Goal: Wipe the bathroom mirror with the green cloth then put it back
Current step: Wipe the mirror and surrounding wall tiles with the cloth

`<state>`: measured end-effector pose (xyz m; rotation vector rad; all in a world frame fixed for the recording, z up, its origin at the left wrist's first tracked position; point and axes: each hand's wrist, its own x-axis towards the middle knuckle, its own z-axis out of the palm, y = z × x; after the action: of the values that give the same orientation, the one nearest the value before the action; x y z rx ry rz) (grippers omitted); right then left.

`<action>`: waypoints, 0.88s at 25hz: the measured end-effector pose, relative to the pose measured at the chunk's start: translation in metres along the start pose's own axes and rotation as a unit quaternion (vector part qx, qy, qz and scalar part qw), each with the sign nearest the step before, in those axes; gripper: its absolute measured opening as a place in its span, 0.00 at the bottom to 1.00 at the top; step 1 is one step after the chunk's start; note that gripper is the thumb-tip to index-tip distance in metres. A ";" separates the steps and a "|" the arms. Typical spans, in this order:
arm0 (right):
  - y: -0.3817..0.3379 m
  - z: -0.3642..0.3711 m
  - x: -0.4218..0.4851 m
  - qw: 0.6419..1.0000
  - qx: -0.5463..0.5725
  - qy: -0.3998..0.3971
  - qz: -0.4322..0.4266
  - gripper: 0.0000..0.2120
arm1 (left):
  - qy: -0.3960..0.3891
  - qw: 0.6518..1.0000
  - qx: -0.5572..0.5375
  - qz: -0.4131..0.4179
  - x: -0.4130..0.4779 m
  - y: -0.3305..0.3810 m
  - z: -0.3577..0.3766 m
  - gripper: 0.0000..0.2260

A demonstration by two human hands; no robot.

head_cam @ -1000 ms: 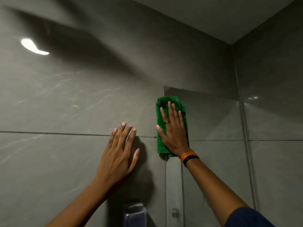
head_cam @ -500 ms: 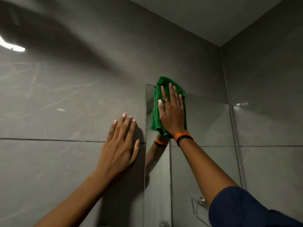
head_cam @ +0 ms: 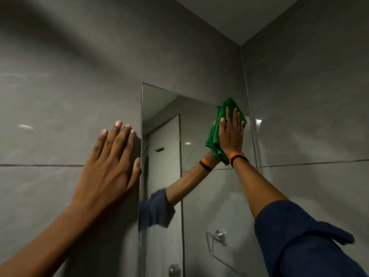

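The frameless bathroom mirror (head_cam: 197,196) hangs on the grey tiled wall. My right hand (head_cam: 231,134) presses the folded green cloth (head_cam: 213,138) flat against the glass near the mirror's top right corner; the palm covers much of the cloth. An orange and black band sits on that wrist. My left hand (head_cam: 111,166) lies flat on the wall tile just left of the mirror's edge, fingers apart and holding nothing. The mirror reflects my right arm and blue sleeve.
A grey tiled side wall (head_cam: 309,116) meets the mirror wall in a corner just right of the cloth. The mirror reflects a door, a hook rack (head_cam: 159,149) and a chrome towel ring (head_cam: 219,238).
My right hand has slid the cloth from the mirror's top left edge across to its top right corner. The view has turned right, showing more mirror. The left hand stays on the wall.
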<state>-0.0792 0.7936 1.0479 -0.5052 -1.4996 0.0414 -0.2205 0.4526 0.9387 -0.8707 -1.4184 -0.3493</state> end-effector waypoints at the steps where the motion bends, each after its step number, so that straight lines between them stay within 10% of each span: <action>1: 0.008 -0.001 0.004 1.000 -0.002 -0.001 0.009 0.27 | 0.002 1.000 -0.003 0.001 0.000 -0.001 0.000 0.32; 11: 0.059 -0.014 0.024 0.995 -0.001 -0.013 0.103 0.26 | 0.024 1.000 -0.005 -0.004 -0.003 -0.001 0.001 0.32; 22: 0.108 -0.013 -0.240 0.971 -0.008 -0.002 0.239 0.25 | -0.016 0.997 -0.071 -0.011 -0.081 0.014 -0.008 0.31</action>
<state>-0.0586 0.8072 0.7856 -0.8710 -1.3541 0.4075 -0.2187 0.4341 0.8580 -0.9798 -1.4465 -0.4586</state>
